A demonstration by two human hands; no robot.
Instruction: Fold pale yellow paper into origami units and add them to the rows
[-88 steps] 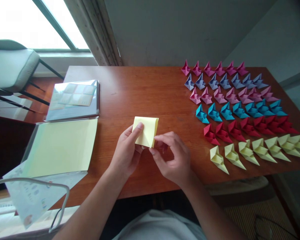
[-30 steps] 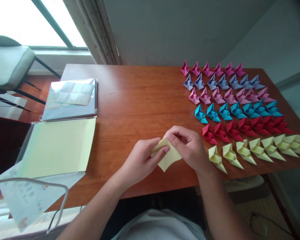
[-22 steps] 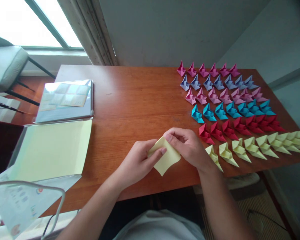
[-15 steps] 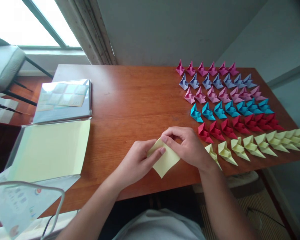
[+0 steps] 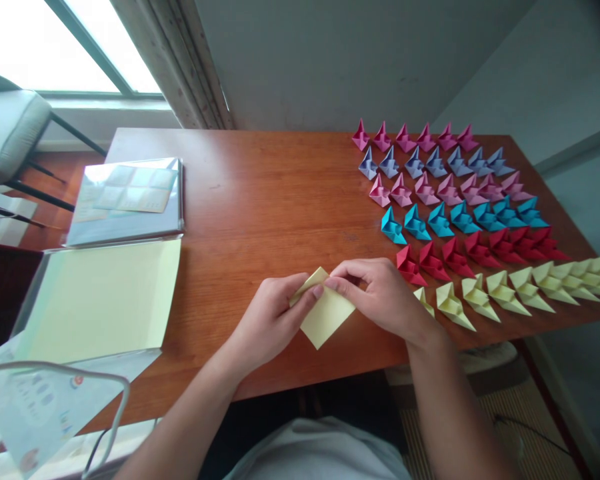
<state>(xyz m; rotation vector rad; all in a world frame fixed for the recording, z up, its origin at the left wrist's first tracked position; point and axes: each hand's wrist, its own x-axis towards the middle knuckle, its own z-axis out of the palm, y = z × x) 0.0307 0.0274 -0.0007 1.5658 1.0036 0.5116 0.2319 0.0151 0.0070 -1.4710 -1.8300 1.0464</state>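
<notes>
Between both hands, just above the table's near edge, is a pale yellow origami paper [image 5: 327, 319], folded into a small diamond. My left hand [image 5: 277, 317] is closed on its left side, thumb lying on the front face. On the upper right, my right hand [image 5: 375, 290] pinches the sheet between thumb and bent fingers. The two thumbs nearly meet near the top corner; the fingers behind the paper are hidden. Close by my right hand runs a row of yellow folded paper pieces [image 5: 503, 293], the nearest partly covered by the wrist.
Rows of red [image 5: 455, 259], blue [image 5: 439, 220], pink [image 5: 447, 190], lavender [image 5: 435, 162] and magenta [image 5: 405, 138] folded pieces stand on the right of the wooden table [image 5: 260, 207]. At left lie a stack of yellow sheets [image 5: 105, 300] and a plastic-wrapped pack [image 5: 130, 227].
The yellow paper has shifted slightly left and up in my hands. My thumbs have drawn closer together near its top corner, and the right hand has moved a little lower.
</notes>
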